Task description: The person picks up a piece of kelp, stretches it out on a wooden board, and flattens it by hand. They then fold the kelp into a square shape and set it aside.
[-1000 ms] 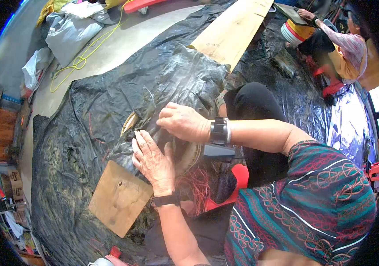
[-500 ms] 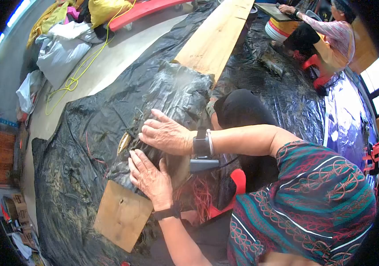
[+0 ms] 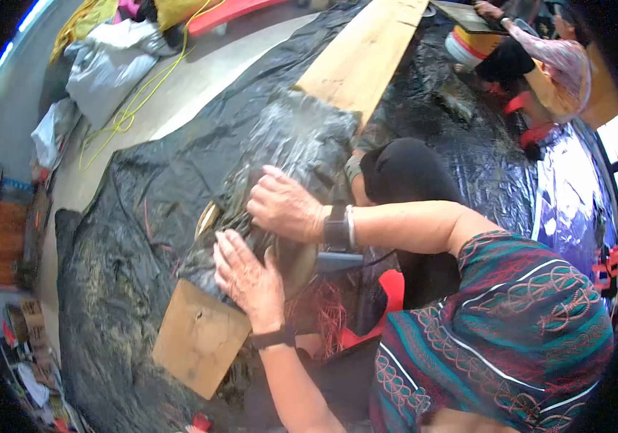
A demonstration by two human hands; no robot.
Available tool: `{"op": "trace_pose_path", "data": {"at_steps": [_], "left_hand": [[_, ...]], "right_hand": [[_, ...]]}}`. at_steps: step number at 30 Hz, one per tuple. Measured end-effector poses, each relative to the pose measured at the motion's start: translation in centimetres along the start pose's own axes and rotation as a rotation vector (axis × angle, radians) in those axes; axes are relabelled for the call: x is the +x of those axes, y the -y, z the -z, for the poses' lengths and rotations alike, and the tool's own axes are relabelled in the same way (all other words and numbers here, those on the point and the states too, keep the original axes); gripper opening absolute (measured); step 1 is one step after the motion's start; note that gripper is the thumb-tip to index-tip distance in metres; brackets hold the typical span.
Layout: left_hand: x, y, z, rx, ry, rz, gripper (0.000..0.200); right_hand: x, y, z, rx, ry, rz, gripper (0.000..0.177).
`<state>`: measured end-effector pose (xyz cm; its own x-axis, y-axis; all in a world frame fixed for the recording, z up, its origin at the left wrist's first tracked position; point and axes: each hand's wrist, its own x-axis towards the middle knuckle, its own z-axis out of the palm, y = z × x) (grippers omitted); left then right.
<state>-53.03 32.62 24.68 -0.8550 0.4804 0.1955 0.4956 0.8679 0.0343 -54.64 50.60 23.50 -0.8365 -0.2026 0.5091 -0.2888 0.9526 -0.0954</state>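
Observation:
My right hand (image 3: 287, 207) is palm down with bent fingers closed over dark, crumpled material (image 3: 240, 209); what lies in its grip is hidden under the fingers. Just below it, my left hand (image 3: 249, 278) rests with its fingers laid out long and the thumb apart, above the corner of a square wooden board (image 3: 201, 339). To the left of both hands lies a small, narrow wooden piece with a pale rim (image 3: 206, 219). Wet-looking grey plastic sheeting (image 3: 298, 133) stretches away past my right hand, onto the end of a long wooden plank (image 3: 363, 61).
Black plastic sheeting (image 3: 128, 289) covers the floor. Red strands (image 3: 327, 317) hang beside a red plastic stool (image 3: 393, 289) near my body. A co-worker (image 3: 551, 68) sits at the upper right. A yellow cord (image 3: 132, 112) and white sacks (image 3: 110, 72) lie at the upper left.
My right hand's fingers have bent inward and it has shifted slightly right. My left hand keeps nearly the same place, fingers still stretched out. The view has shifted slightly.

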Motion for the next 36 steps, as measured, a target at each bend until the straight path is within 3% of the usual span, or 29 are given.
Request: {"op": "trace_pose_path", "data": {"at_steps": [4,6,10,12,13,16,18,19,20,22,26,28,30,32,34,36], "left_hand": [[0.0,0.2,-0.4,-0.053,-0.030,0.025,0.085],[0.0,0.2,-0.3,-0.071,-0.039,0.032,0.081],[-0.1,0.9,0.0,-0.150,-0.062,0.023,0.078],[-0.1,1.9,-0.3,-0.357,-0.308,0.053,0.073],[-0.1,2.3,-0.4,-0.421,-0.429,0.151,0.074],[-2.0,4.4,-0.4,-0.366,-0.524,0.443,0.071],[-2.9,4.9,-0.7,-0.760,-0.351,0.789,0.072],[-3.1,6.7,-1.0,-0.610,-0.130,0.787,0.076],[-3.5,6.5,-1.6,-0.937,-0.321,0.774,0.071],[-3.1,6.2,-1.2,-1.159,-0.214,0.859,0.063],[-2.3,6.5,0.1,-1.415,-0.162,0.774,0.055],[-2.2,5.6,2.3,-1.735,-0.067,0.880,0.049],[-3.2,4.7,5.0,-1.682,-0.044,0.853,0.042],[-5.2,5.4,6.0,-1.716,-0.076,0.823,0.040],[-7.8,6.5,6.2,-1.525,-0.145,0.819,0.037],[-9.3,6.5,6.7,-1.677,-0.215,0.877,0.038]], "right_hand": [[-0.1,0.0,0.4,0.022,-0.110,0.030,0.021],[-0.6,-0.2,-0.5,0.058,0.015,0.033,0.033],[-1.4,0.0,-1.1,0.167,-0.012,0.016,0.044],[-1.6,0.5,0.0,0.128,0.081,-0.056,0.051],[-2.2,0.3,-0.2,0.119,0.123,-0.049,0.059],[-2.5,0.2,-0.3,0.151,0.139,-0.055,0.063],[-2.7,0.2,-0.5,0.163,0.125,-0.062,0.063],[-2.5,0.1,-0.5,0.176,0.136,-0.068,0.065],[-2.6,-0.1,-1.0,0.154,0.104,-0.052,0.065],[-2.8,-0.2,-1.1,0.163,0.105,-0.064,0.065],[-2.7,0.0,-1.8,0.170,0.093,-0.111,0.067],[-2.6,0.2,-1.9,0.229,0.086,-0.123,0.075],[-2.5,0.8,-1.4,0.359,0.080,-0.059,0.087],[-2.6,2.0,-1.5,0.426,0.148,0.035,0.110],[-2.9,3.6,-0.8,0.487,0.210,0.111,0.116],[-3.1,4.5,0.2,0.539,0.264,0.188,0.135]]}}
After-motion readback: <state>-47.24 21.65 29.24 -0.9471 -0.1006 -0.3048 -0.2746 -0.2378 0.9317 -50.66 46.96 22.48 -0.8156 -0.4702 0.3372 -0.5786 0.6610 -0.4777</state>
